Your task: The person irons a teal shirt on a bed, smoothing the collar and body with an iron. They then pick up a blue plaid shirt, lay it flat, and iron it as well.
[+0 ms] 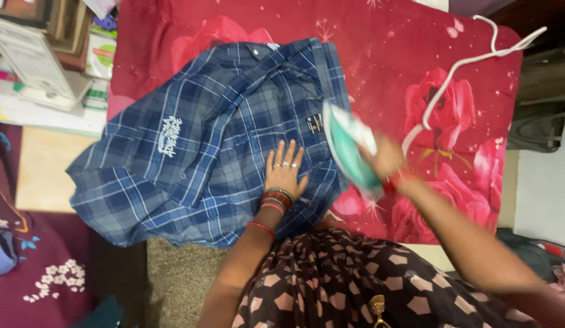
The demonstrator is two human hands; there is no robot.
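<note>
two hands are at work over a blue plaid shirt (pixel 215 140) spread flat on a tabletop covered by a red floral cloth (pixel 391 54). the left hand (pixel 284 173) lies open, palm down with fingers spread, pressing on the shirt near its front edge, seemingly to hold the fabric taut and keep it from sliding. the right hand (pixel 384 161) is closed around the handle of a green and white iron (pixel 349 149), which is blurred and tilted on its side just past the shirt's right edge, above the red cloth rather than flat on the fabric. its white cord (pixel 464 61) loops away toward the far right corner of the tabletop, lying clear of the shirt so it does not drag over the cloth.

the shirt lies spread with its collar toward the far side, one sleeve folded across the body, and its lower left part hanging over the tabletop's near edge. a small dark rectangular label sits on the front just left of the iron, and white lettering shows on the left part of the shirt.

at the upper left, beyond the cloth, sits a stack of boxes and papers (pixel 45 67): a white box on top, with green and white packages behind it.
</note>
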